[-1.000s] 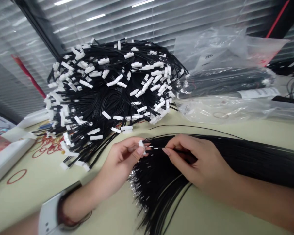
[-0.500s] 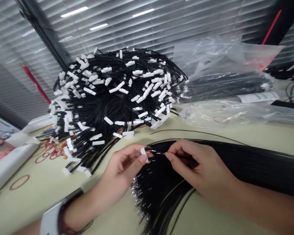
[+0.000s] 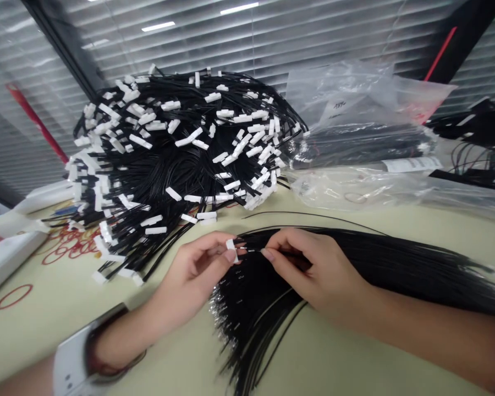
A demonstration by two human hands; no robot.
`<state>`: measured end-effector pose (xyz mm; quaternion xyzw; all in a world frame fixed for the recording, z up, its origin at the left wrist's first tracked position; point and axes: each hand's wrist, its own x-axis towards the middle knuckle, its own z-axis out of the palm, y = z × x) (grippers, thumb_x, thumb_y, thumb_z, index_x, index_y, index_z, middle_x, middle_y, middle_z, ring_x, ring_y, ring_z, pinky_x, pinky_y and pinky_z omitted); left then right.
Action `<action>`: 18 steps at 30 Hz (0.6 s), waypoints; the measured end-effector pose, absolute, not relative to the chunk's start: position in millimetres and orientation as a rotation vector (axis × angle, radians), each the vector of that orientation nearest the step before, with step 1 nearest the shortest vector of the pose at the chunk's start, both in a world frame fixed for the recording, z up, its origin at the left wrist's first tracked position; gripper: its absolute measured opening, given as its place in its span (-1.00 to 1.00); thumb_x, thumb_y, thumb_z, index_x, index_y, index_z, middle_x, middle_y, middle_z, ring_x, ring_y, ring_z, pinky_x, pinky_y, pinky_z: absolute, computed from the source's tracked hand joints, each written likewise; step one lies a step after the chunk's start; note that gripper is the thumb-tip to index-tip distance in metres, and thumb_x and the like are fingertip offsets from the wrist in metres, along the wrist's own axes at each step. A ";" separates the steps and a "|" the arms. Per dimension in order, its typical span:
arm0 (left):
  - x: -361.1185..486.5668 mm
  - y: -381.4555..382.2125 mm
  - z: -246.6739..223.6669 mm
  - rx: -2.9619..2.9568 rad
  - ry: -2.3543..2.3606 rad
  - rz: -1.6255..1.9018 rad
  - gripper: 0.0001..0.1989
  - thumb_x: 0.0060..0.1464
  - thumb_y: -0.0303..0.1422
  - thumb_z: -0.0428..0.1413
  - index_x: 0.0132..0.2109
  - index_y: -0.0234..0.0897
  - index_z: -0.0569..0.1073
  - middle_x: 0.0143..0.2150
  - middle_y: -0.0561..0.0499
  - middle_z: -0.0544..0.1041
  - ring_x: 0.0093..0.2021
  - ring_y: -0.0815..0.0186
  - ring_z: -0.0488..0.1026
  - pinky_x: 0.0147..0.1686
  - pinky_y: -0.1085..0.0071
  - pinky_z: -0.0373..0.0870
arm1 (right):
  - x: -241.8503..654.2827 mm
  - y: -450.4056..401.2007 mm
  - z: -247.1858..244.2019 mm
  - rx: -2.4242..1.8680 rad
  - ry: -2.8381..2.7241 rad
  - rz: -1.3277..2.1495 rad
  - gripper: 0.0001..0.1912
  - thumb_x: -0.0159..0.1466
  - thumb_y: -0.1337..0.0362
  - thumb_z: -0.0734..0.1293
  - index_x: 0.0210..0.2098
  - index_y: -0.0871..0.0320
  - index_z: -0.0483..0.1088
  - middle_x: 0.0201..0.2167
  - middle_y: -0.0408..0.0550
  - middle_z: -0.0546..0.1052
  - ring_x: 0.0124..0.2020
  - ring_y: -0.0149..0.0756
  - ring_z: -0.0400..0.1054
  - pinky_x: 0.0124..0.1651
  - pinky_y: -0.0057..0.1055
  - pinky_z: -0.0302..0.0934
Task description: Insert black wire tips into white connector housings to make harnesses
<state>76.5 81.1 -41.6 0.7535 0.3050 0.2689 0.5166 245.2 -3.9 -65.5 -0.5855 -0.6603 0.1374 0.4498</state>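
Observation:
My left hand (image 3: 193,272) pinches a small white plastic connector (image 3: 231,247) between thumb and fingers. My right hand (image 3: 315,269) holds a thin black wire (image 3: 253,251) with a bare metal terminal, its tip a short gap from the connector. Beneath and behind my right hand spreads a long bundle of black wires (image 3: 355,258), with metal-tipped ends fanning out under my hands. Further back rises a large heap of black wires with white connectors (image 3: 169,154), its nearest connectors just beyond my left hand.
The hands work on a pale table (image 3: 181,352) with red rubber bands (image 3: 14,296) on it. Clear plastic bags of wires (image 3: 355,121) lie at the back right, a white box (image 3: 4,258) at the left edge. A wristband (image 3: 72,363) circles my left wrist.
The whole view has shifted slightly, moving the heap left in the picture. Both hands keep their holds, and the wire tip stays close to the connector.

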 end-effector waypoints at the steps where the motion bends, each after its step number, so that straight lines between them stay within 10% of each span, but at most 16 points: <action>1: 76.8 80.7 -41.3 1.811 0.722 0.644 -0.91 0.06 -0.42 0.05 -0.27 -0.26 0.43 -0.44 0.10 0.44 -0.41 0.45 0.36 -0.38 0.57 0.29 | 245.3 -4.0 -65.2 -1.446 -1.638 0.339 -0.93 0.20 0.32 0.19 -0.41 0.15 0.27 -0.58 -0.27 0.31 -0.59 -0.62 0.11 -0.54 -0.62 -0.01; 18: 72.5 77.0 -41.0 1.887 0.704 0.619 -0.87 0.02 -0.45 0.06 -0.23 -0.26 0.43 -0.48 0.08 0.45 -0.49 0.42 0.33 -0.49 0.52 0.28 | 246.3 -4.5 -65.8 -1.422 -1.687 0.346 -0.92 0.20 0.31 0.18 -0.41 0.16 0.27 -0.58 -0.26 0.31 -0.59 -0.61 0.10 -0.53 -0.61 -0.03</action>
